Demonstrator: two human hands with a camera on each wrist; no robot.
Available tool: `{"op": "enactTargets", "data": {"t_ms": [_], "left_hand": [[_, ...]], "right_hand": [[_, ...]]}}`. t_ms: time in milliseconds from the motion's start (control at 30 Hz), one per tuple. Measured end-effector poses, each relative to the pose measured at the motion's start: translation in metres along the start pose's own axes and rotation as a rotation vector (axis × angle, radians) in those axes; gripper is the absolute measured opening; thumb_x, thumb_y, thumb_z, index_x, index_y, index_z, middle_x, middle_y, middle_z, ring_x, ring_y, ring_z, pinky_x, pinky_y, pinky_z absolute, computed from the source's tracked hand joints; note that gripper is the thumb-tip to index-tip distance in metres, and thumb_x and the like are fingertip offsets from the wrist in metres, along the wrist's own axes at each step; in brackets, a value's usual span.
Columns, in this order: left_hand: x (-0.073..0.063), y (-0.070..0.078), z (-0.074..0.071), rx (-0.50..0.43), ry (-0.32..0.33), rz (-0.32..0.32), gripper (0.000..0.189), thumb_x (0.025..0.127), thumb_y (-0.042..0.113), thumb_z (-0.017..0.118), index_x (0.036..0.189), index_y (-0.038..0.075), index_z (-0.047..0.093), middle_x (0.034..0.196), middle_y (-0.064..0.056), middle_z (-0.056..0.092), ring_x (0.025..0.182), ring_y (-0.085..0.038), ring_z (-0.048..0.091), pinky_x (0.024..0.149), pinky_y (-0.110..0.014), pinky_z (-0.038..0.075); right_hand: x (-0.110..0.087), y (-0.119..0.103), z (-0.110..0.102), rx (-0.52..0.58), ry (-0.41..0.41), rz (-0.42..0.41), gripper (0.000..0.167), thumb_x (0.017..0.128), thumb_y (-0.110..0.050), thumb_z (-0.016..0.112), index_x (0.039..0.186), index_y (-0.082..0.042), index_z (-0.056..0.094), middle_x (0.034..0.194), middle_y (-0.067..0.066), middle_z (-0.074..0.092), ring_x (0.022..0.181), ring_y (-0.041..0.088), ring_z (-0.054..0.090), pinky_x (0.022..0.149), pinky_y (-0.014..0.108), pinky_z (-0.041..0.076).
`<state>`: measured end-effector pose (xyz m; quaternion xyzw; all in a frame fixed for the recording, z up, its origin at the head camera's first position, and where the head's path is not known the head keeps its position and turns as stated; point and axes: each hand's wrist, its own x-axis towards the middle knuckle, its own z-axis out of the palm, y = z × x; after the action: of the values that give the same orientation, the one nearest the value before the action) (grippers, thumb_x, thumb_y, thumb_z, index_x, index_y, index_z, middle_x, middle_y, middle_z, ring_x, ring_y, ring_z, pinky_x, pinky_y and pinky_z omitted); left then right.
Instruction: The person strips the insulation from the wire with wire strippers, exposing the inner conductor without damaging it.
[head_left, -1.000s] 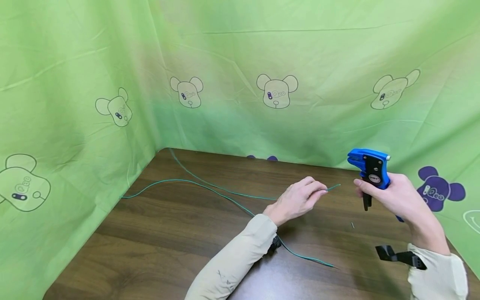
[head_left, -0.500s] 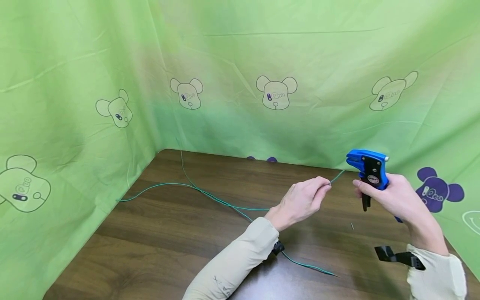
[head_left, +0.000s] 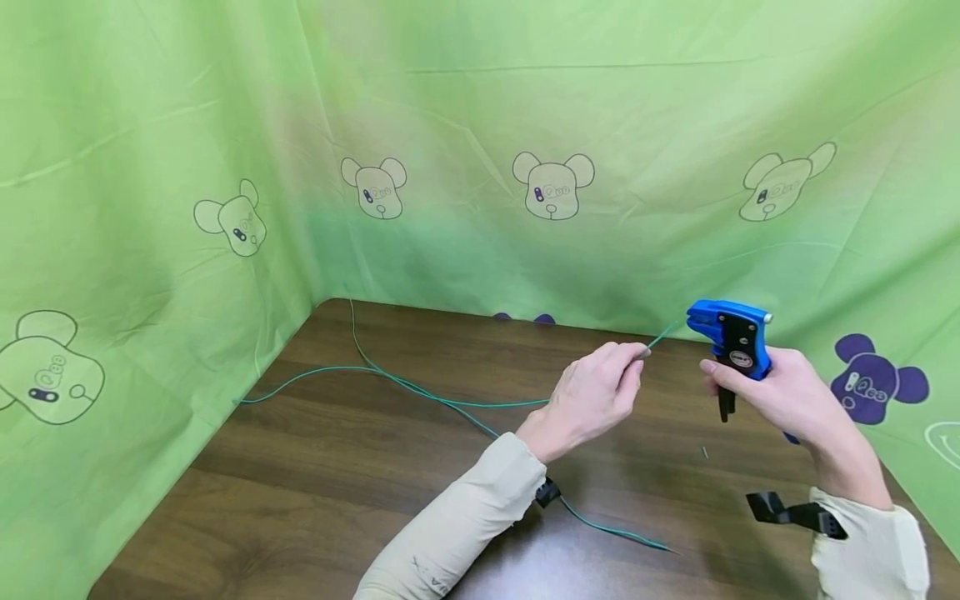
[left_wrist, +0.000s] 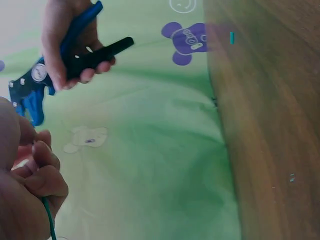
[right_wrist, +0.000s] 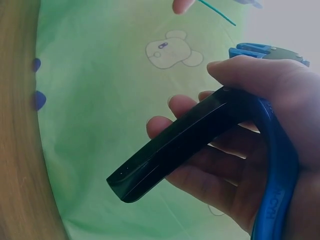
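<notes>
My left hand pinches a thin green wire between thumb and fingers, above the table. Its free end sticks out up and to the right, close to the blue tool's nose but apart from it. A blue and black wire stripper is held upright in my right hand, nose pointing left. In the right wrist view the fingers curl round its black handle, and the blue handle lies against the palm. The left wrist view shows the wire passing out below the curled fingers.
More green wire runs across the wooden table to its left edge, and another wire end lies near the front. A small cut piece lies below the right hand. Green printed cloth hangs behind and at both sides.
My left hand rose slightly, and the wire end tilted upward, nearer to the wire stripper's nose. The right hand with the wire stripper shifted slightly left.
</notes>
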<state>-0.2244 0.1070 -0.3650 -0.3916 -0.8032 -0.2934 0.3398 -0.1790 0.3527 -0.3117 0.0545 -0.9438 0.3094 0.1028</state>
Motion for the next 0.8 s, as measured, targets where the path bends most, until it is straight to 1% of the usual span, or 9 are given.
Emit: {"op": "enactTargets", "data": {"t_ms": [100,233,300,367,467,567,667,800], "left_hand": [[0.001,0.005,-0.007,0.016,-0.009,-0.007,0.023,0.099,0.013,0.051,0.117,0.01,0.064,0.09,0.004,0.064,0.068,-0.004,0.058,0.058,-0.011,0.045],[0.002,0.012,-0.015,0.085,-0.048,-0.018,0.023,0.1,0.012,0.049,0.119,0.008,0.061,0.092,0.003,0.066,0.073,-0.005,0.061,0.062,-0.015,0.05],[0.002,0.014,-0.02,0.114,-0.062,-0.022,0.023,0.101,0.013,0.048,0.12,0.008,0.059,0.092,0.004,0.066,0.074,-0.005,0.064,0.061,-0.016,0.051],[0.001,0.015,-0.024,0.124,-0.072,-0.026,0.021,0.101,0.013,0.047,0.119,0.009,0.058,0.088,0.006,0.066,0.07,-0.004,0.063,0.056,-0.017,0.048],[0.0,0.015,-0.031,0.129,-0.078,-0.029,0.018,0.102,0.014,0.047,0.115,0.011,0.058,0.079,0.007,0.061,0.061,-0.004,0.058,0.048,-0.017,0.04],[-0.002,0.014,-0.037,0.137,-0.087,-0.031,0.016,0.102,0.015,0.047,0.113,0.014,0.058,0.072,0.008,0.057,0.055,-0.005,0.053,0.045,-0.017,0.034],[-0.003,0.014,-0.044,0.144,-0.111,-0.037,0.018,0.101,0.014,0.048,0.115,0.017,0.059,0.072,0.008,0.058,0.053,-0.007,0.054,0.043,-0.018,0.033],[-0.005,0.014,-0.052,0.152,-0.158,-0.044,0.027,0.097,0.008,0.052,0.119,0.02,0.059,0.074,0.007,0.058,0.052,-0.009,0.052,0.042,-0.018,0.032]], "right_hand": [[0.001,0.0,0.0,-0.002,0.0,-0.006,0.031,0.094,-0.037,0.065,0.101,-0.008,0.072,0.078,-0.001,0.076,0.078,-0.015,0.06,0.067,0.014,0.038],[0.001,0.0,0.0,-0.01,-0.005,-0.001,0.032,0.094,-0.038,0.064,0.103,-0.007,0.072,0.08,0.0,0.077,0.079,-0.016,0.058,0.067,0.014,0.038],[0.001,0.001,0.0,-0.009,-0.006,-0.002,0.032,0.094,-0.038,0.064,0.103,-0.008,0.072,0.08,0.0,0.077,0.08,-0.016,0.058,0.068,0.014,0.038],[0.001,0.0,0.0,-0.008,-0.008,-0.001,0.032,0.094,-0.038,0.064,0.103,-0.008,0.072,0.08,0.001,0.077,0.08,-0.016,0.058,0.067,0.015,0.038],[0.001,-0.001,0.001,0.0,-0.008,-0.004,0.031,0.094,-0.037,0.064,0.102,-0.008,0.072,0.08,0.0,0.077,0.079,-0.014,0.06,0.067,0.014,0.038],[0.001,-0.002,0.002,0.02,-0.011,-0.011,0.03,0.095,-0.036,0.064,0.101,-0.007,0.071,0.079,-0.001,0.076,0.079,-0.012,0.061,0.068,0.014,0.038],[0.001,-0.004,0.004,0.037,-0.012,-0.02,0.029,0.095,-0.035,0.064,0.099,-0.007,0.072,0.078,-0.002,0.076,0.079,-0.01,0.063,0.068,0.013,0.039],[0.0,-0.006,0.006,0.049,-0.015,-0.024,0.027,0.095,-0.034,0.064,0.098,-0.008,0.072,0.078,-0.003,0.076,0.079,-0.007,0.064,0.069,0.014,0.039]]}}
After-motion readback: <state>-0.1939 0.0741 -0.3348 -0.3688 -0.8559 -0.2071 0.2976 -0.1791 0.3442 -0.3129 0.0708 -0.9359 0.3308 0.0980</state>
